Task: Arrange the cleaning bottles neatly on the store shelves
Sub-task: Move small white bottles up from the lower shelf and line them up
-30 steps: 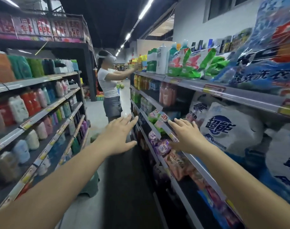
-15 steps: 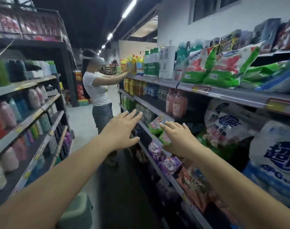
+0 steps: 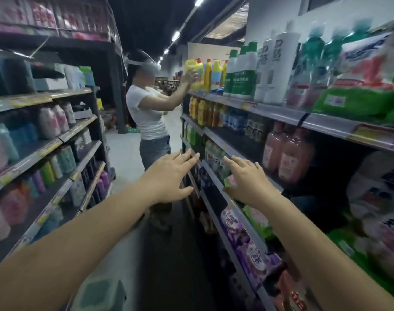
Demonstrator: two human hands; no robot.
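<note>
Reaching step, nothing taken yet. Left hand (image 3: 171, 176) and right hand (image 3: 247, 182) both spread, empty, near the right-side shelf (image 3: 216, 176). Green-white bottles (image 3: 214, 157) just beyond the right fingertips; pink bottles (image 3: 288, 153) further right. Next: probably grasp one, straighten it.

One view only: camera on your head, wide-angle, edges bowed. You face down store aisle, gaze tilted forward and slightly down. Your left hand (image 3: 171, 176) and right hand (image 3: 247, 179) reach out mid-frame, forearms entering from bottom corners. Right-hand shelves (image 3: 279, 112) run close past you, nearest goods blurred; left-hand shelves (image 3: 63, 138) sit further off across aisle. Another person (image 3: 150, 115) stands ahead, at middle distance. Ceiling lights (image 3: 175, 35) recede along top. No second view to overlap.
</note>
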